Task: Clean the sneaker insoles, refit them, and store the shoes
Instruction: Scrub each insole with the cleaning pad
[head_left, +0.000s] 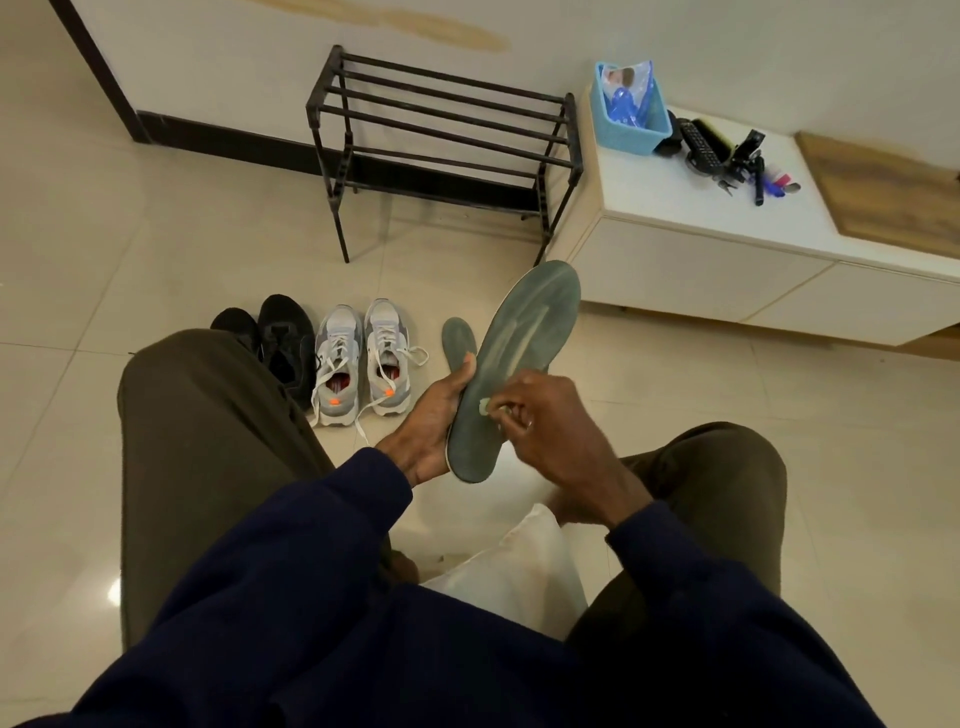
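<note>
Glossy beige tiled floor, white wall with dark skirting. Empty-framed black shoe rack against the wall, low white cabinet just beside it. On the cabinet: blue basket holding blue and clear packets, plus a remote and pens. On the floor: black shoes, grey sneakers side by side, second insole next to them. Person seated, knees apart, white bag-like thing between them. Left hand grips the grey insole by its edge, held up over the floor. Right hand pinches a small pale wad against the insole.
</note>
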